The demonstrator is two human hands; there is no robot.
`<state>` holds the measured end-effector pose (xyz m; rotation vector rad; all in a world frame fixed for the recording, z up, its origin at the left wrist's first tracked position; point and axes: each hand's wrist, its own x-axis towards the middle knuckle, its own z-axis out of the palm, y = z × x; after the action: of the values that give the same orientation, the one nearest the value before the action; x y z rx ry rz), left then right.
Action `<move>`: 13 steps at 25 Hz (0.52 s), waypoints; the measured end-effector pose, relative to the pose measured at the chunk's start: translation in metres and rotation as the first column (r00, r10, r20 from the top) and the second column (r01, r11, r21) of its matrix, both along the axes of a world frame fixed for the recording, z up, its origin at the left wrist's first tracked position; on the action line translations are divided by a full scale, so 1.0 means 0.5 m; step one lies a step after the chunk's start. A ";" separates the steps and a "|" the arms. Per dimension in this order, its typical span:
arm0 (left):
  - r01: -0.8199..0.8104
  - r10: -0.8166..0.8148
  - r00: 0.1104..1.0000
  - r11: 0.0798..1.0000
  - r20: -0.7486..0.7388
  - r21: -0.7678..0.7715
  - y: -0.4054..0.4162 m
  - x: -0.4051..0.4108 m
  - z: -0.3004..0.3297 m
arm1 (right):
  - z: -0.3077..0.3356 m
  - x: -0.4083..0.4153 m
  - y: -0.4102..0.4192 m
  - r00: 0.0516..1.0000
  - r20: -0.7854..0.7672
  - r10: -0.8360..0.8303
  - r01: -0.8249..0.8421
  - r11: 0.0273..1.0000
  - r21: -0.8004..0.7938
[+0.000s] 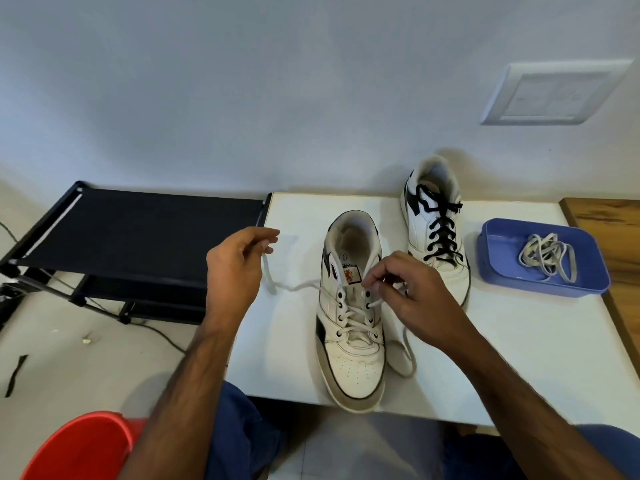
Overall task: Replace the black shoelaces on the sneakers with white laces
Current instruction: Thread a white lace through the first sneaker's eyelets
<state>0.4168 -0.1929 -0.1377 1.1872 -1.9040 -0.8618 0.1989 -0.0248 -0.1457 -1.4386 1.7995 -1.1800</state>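
Note:
A white sneaker stands on the white table, toe toward me, laced through its lower eyelets with a white lace. My left hand pinches the lace's left end, pulled out to the side. My right hand pinches the other end at the upper right eyelet; its slack loops on the table beside the shoe. A second white sneaker behind still carries a black lace. Another white lace lies bundled in a blue tray.
A black rack stands left of the table on the floor, with cables under it. A red stool is at the bottom left. A wooden surface adjoins the table on the right. A wall plate is mounted above.

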 end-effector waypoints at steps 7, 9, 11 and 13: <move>0.139 -0.130 0.965 0.990 -0.229 0.025 0.009 -0.001 0.020 | 0.014 0.031 -0.001 0.999 0.011 -0.036 0.037 0.998 -0.060; 0.080 -0.090 0.949 0.996 -0.303 -0.045 0.014 -0.003 0.026 | 0.017 0.035 0.002 0.999 -0.011 -0.037 0.036 0.997 -0.064; -0.019 0.011 0.872 1.000 -0.489 -0.013 0.009 0.003 0.036 | 0.020 0.045 0.001 0.997 -0.078 -0.014 0.006 0.995 -0.098; -0.098 0.118 0.764 0.993 -0.634 0.066 -0.005 0.018 0.039 | 0.022 0.055 -0.002 0.992 -0.122 0.018 -0.031 0.994 -0.109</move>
<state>0.4255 -0.1956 -0.1183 0.8504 -1.2520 -1.0656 0.2263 -0.0260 -0.1346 -1.6226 1.8157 -1.2202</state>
